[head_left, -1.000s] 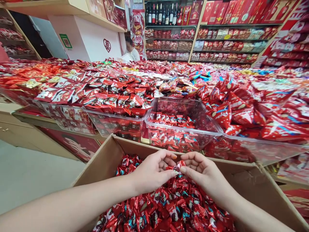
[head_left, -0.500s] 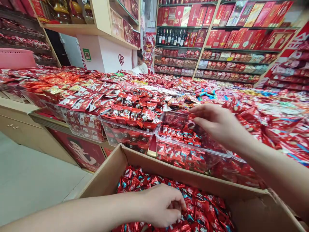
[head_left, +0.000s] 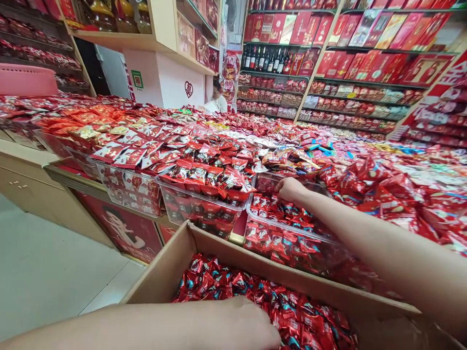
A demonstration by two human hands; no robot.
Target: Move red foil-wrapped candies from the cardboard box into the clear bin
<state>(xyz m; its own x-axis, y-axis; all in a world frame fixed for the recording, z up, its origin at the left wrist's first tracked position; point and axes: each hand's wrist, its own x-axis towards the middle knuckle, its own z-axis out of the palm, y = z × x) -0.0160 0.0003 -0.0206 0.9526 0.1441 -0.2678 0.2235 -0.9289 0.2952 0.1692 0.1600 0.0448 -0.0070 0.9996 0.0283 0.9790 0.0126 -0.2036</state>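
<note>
My right hand (head_left: 291,189) reaches down into a clear plastic bin (head_left: 292,226) partly filled with small red wrapped candies (head_left: 262,206). Its fingers are curled together over a wrapped candy at the layer's top, mostly covered by the hand. Low in the view, my left hand (head_left: 251,321) rests among red and blue wrapped candies (head_left: 299,311) inside an open cardboard box (head_left: 215,243). The back of that hand faces me and hides its fingers, so its grip does not show.
Another clear bin (head_left: 200,204), heaped with red packets, stands left of the one I reach into. More sweets (head_left: 386,194) cover the counter on the right. Behind are shelves of red boxes (head_left: 375,65) and bottles (head_left: 264,58). A person (head_left: 218,99) is at the back.
My right hand has moved down and slightly left into the bin, its fingers closing in. My left hand has turned and sunk lower among the candies in the box. The view has shifted slightly.
</note>
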